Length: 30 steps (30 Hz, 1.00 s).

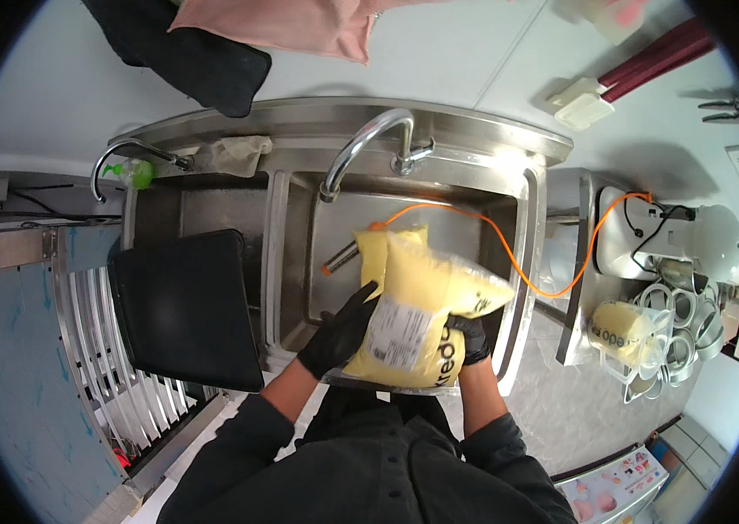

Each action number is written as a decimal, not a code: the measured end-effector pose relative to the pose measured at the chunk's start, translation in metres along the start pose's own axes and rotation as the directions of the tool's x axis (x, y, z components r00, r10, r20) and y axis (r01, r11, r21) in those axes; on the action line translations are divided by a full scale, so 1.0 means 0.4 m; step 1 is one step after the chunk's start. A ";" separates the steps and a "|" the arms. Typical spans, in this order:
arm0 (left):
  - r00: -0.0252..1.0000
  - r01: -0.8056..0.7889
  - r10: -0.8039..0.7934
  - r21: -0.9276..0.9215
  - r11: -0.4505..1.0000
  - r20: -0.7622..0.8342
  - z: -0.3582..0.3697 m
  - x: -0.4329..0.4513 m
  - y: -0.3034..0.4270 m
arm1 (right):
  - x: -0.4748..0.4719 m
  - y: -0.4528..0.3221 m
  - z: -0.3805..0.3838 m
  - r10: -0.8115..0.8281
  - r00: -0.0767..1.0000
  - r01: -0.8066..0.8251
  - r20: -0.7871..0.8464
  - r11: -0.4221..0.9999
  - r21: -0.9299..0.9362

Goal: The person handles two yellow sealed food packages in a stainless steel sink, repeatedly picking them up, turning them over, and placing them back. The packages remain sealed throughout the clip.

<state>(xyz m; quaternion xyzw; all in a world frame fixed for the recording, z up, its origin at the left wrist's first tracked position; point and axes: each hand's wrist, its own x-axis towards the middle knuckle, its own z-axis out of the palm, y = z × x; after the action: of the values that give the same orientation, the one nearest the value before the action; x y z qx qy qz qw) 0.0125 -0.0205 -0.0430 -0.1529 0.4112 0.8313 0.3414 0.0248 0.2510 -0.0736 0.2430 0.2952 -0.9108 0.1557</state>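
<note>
Pale yellow plastic bags (pixel 418 278) are held over the right basin of a stainless steel double sink (pixel 281 262). The front bag bears a white printed label and large dark lettering; its contents look soft and full. My left hand (pixel 340 334), in a black glove, grips the bags' left side. From the right, my right hand (pixel 473 340), gloved the same, holds them, some fingers hidden by the folded plastic. Behind the bags, on the basin floor, lies a slotted metal rod (pixel 341 257) with orange ends, from which an orange cord (pixel 504 239) runs.
A chrome faucet (pixel 366 147) arches over the right basin. A black tray (pixel 186 311) covers part of the left basin, near a green soap bottle (pixel 137 173). To the right stand a white stand mixer (pixel 717 242), metal rings (pixel 681 350) and a clear container (pixel 618 334) holding a yellow bag.
</note>
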 end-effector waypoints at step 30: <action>0.946 -0.173 0.263 0.391 0.904 -0.191 0.079 0.054 0.060 | 0.038 -0.108 0.197 0.191 0.979 -0.192 -0.069 0.981 -0.016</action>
<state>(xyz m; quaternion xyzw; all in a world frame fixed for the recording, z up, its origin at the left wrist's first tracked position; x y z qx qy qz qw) -0.0188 0.0038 -0.0212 -0.1377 0.6125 0.7477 0.2164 -0.0339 0.2340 -0.0061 0.2988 0.2856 -0.8796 0.2355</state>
